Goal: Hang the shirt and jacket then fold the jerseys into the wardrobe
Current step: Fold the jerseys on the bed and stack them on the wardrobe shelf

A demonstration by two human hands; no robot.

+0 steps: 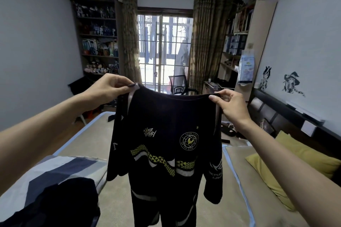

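A black jersey [166, 153] with yellow and white patterns and a round crest hangs in the air in front of me, spread out and facing me above the bed. My left hand [108, 88] pinches its left shoulder. My right hand [230, 105] pinches its right shoulder. Both sleeves droop at the sides and the hem falls out of view at the bottom. Another dark garment [60, 202] lies on the striped bedding at the lower left.
The bed [118, 204] with a beige mat lies below, a blue-and-white striped quilt [46, 169] at left, a yellow pillow [304, 164] at right. Bookshelves [97, 37] stand by both walls, an office chair [179, 84] before the barred window. No wardrobe is in view.
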